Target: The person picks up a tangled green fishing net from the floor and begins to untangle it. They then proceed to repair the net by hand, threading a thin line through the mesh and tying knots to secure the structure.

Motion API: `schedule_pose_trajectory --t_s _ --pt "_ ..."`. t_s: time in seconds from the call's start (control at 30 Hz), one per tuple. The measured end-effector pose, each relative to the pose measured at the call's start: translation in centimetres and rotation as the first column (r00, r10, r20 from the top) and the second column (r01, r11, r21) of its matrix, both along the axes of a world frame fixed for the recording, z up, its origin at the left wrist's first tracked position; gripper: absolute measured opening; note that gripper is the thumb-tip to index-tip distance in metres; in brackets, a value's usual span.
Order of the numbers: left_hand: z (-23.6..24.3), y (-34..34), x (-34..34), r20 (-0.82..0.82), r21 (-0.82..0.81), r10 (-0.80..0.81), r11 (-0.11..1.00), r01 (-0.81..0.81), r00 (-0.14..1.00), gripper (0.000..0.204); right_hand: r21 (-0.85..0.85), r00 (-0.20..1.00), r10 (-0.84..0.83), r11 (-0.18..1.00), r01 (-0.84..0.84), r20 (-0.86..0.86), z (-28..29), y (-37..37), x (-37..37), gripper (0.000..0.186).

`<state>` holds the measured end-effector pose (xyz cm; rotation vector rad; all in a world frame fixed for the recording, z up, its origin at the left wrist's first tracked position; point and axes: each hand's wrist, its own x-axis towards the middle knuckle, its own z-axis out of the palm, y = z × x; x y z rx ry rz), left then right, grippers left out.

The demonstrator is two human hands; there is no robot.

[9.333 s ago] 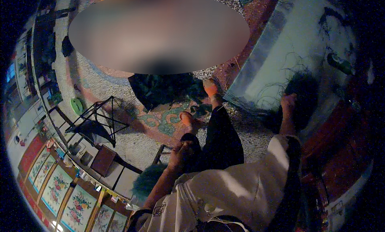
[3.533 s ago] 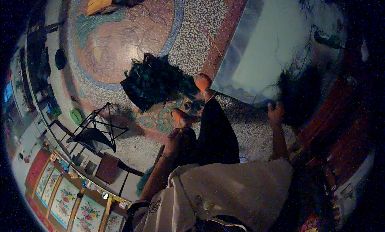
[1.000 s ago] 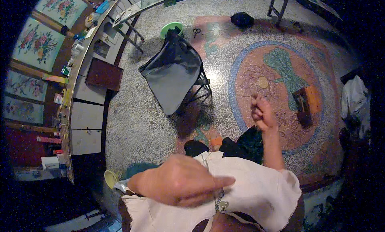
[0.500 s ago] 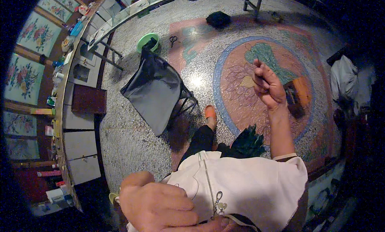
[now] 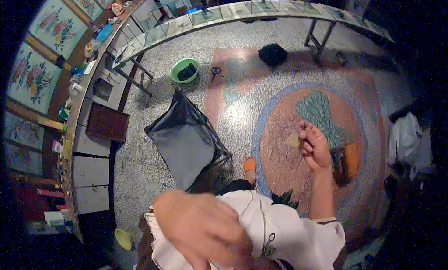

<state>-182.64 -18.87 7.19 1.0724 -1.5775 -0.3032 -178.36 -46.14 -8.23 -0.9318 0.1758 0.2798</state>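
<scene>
My right hand [image 5: 315, 146] is raised out in front, over the patterned floor, with thumb and forefinger pinched together. Whatever lies in the pinch is too small to make out. Low in the view, my left hand [image 5: 200, 228] is smeared by motion above a white garment [image 5: 242, 205], its fingers pointing down to the right. The garment covers my front and lap; a zipper runs down it, ending in a metal pull with a small charm [image 5: 269, 246]. An orange shoe [image 5: 250, 165] shows on my foot beyond the cloth.
Ahead on the left stands a stool draped in grey-black cloth [image 5: 186, 139]. Behind it are a green basin [image 5: 185, 70] with dark things inside and scissors [image 5: 215, 73]. An orange box [image 5: 352, 162] lies right of my right hand. A long low bench [image 5: 224, 12] crosses the back.
The view has tilted up, showing more of the back bench. My right hand sits lower in the picture, still pinched. My left hand has shifted right and blurred over the white garment.
</scene>
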Motion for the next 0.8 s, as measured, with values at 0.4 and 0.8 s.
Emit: schedule_pose_trajectory --t_s 0.4,0.8 --pt "-14.0 -5.8 17.4 -0.938 0.316 0.270 0.923 -0.220 -0.216 0.036 -0.310 0.933 0.356 0.882 -0.354 -0.052 -1.8 2.8 7.6 0.018" --pt "-14.7 -5.8 26.3 -0.942 0.305 0.306 0.611 -0.731 -0.138 0.023 -0.354 0.873 0.457 0.798 -0.488 -0.171 -8.3 -6.3 16.5 0.015"
